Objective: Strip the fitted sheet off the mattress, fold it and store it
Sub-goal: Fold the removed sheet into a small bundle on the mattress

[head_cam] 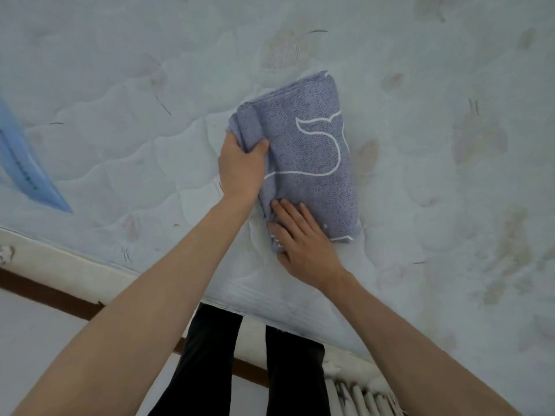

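Head view looks down on a bare mattress, pale and quilted, with faded leaf prints and some stains. On it lies the fitted sheet, already folded to a thick narrow bundle, blue-grey with white curved lines. The bundle rests on the mattress top, not far from the near edge, and its long side runs away from the person.

The left hand grasps the left side of the bundle: the fingers are curled around a bunched fold of the cloth and the thumb presses on top of it. The right hand lies flat on the near corner of the sheet, with fingers straight and spread a little, pressing the cloth down; it does not grip anything. Both forearms are bare and reach over the mattress edge.

At the left border, a light blue strip with small dark print lies on the mattress, well apart from the sheet. Below the mattress edge I see a brown wooden bed frame, the person's legs in black trousers, and at the bottom a white ribbed radiator.
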